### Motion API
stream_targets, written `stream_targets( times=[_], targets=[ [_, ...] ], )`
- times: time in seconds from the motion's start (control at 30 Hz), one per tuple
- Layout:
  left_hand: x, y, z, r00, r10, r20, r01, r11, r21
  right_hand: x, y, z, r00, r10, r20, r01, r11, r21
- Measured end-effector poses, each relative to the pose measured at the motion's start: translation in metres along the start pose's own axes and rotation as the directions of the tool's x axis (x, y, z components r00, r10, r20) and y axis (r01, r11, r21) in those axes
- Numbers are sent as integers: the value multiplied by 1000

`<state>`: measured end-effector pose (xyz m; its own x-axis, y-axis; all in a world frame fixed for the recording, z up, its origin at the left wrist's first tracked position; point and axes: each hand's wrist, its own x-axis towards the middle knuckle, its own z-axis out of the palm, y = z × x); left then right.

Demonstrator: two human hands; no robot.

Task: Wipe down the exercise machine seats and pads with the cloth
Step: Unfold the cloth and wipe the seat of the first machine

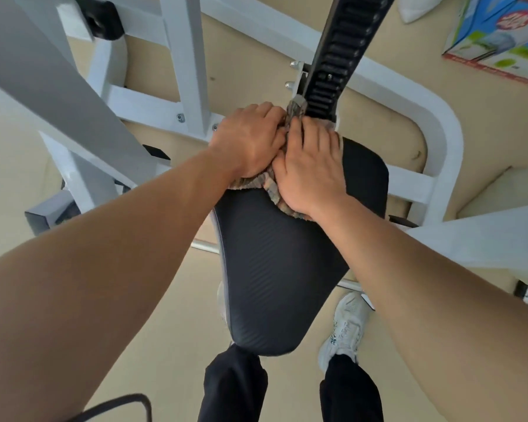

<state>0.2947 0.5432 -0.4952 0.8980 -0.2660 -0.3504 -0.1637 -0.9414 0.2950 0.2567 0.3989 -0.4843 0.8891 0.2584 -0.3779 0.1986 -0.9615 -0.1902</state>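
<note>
The black seat (pixel 275 269), padded and finely ribbed, is tapering toward six o'clock and widening toward twelve. The mottled grey-brown cloth (pixel 269 185) is lying bunched on the seat's twelve o'clock end, its edge reaching up against the black notched post (pixel 336 65).

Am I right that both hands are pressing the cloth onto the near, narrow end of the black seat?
Not quite: the head view shows the left hand and right hand pressing the cloth onto the far, wide end of the black seat.

Head view, steeply down, close, likely standing
</note>
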Motion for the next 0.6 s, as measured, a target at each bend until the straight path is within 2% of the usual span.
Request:
stream_targets(
  times=[0.07, 0.13, 0.2, 0.27, 0.3, 0.4, 0.47, 0.6],
  targets=[
    [-1, -19, -7, 991, -121, 63, 130, 980, -150, 20, -22, 1, 1000, -18, -3, 18, 1000, -12],
    [-2, -30, -9, 959, -246, 139, 281, 881, -380, 39, -30, -1, 998, -55, 16, 56, 998, -25],
    [-6, -34, -6, 920, -338, 198, 387, 708, -590, 53, -31, -2, 993, -103, 50, 104, 995, -10],
    [-14, -34, -4, 890, -394, 228, 414, 493, -765, 56, -35, -2, 989, -136, 56, 137, 990, -13],
    [-20, -34, -2, 881, -408, 242, 408, 393, -824, 51, -38, -1, 989, -140, 54, 142, 990, -24],
    [-52, -33, 11, 863, -433, 261, 368, 185, -911, 16, -53, 3, 989, -130, 68, 131, 991, -17],
    [-80, -27, 23, 842, -457, 285, 379, 127, -917, -17, -66, 4, 983, -147, 110, 148, 989, 0],
    [-99, -21, 29, 849, -456, 265, 344, 98, -934, -32, -69, 5, 972, -172, 161, 174, 985, 3]
  ],
)
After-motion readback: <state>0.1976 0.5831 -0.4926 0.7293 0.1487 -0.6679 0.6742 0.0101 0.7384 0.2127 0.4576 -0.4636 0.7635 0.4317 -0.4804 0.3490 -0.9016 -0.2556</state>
